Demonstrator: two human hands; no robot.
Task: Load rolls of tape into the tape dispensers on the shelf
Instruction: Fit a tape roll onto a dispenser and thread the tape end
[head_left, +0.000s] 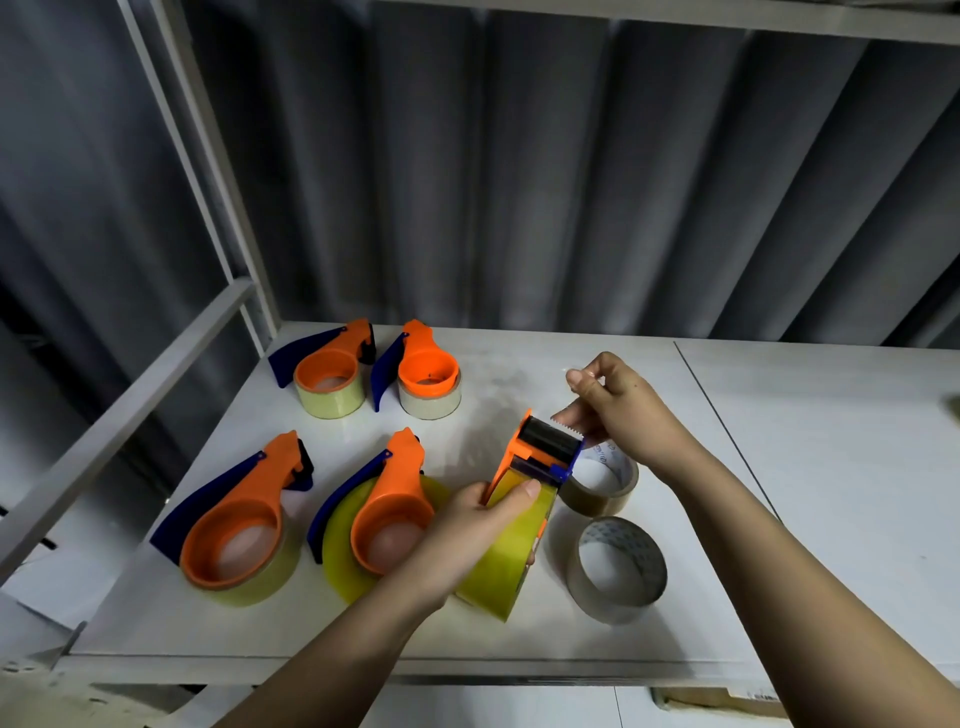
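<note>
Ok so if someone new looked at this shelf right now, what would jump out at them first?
Probably the bright orange dispenser held up at centre: the left hand grips its yellow tape roll while the right hand pinches the tape end above the cutter. Next, four loaded orange-and-blue dispensers lie to the left, and two loose rolls sit at right.

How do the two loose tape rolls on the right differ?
The near roll lies fully in view, grey-clear, apart from the hands; the far roll looks browner and is partly hidden behind the held dispenser. The far roll's core shows printed text; the near roll's shows a dotted pattern. Both lie flat, unloaded, on the shelf.
</note>
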